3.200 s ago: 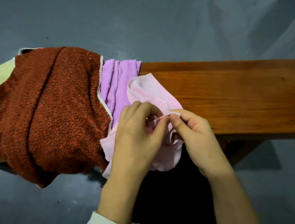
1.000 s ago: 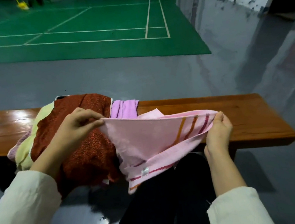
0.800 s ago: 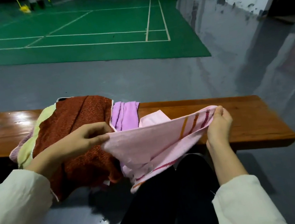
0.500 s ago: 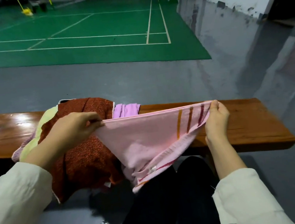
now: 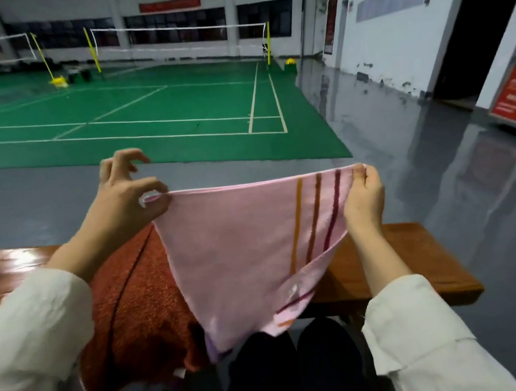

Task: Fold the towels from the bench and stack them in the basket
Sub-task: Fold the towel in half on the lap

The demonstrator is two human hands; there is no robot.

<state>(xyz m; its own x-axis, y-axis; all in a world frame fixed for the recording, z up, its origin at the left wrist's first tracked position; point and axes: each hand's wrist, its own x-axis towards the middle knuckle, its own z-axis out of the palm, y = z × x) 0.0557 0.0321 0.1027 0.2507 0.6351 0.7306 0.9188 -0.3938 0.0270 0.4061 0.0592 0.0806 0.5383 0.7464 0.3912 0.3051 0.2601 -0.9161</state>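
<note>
Pink towel (image 5: 249, 245) hung above the tabletop (image 5: 420, 260), top edge taut: left hand (image 5: 121, 207) fingers pinched one corner, right hand (image 5: 364, 198) fingers clamped the other. Looked light, limp, grippy; corners seemed the right hold.

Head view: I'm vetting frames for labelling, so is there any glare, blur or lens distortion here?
Head view: bright glare on the bench at its left end; grey floor mirrors the wall at right; wide-angle bowing stretches the sleeves in the corners; pink towel, left hand and right hand look fairly sharp; lower middle is dark and soft.
</note>
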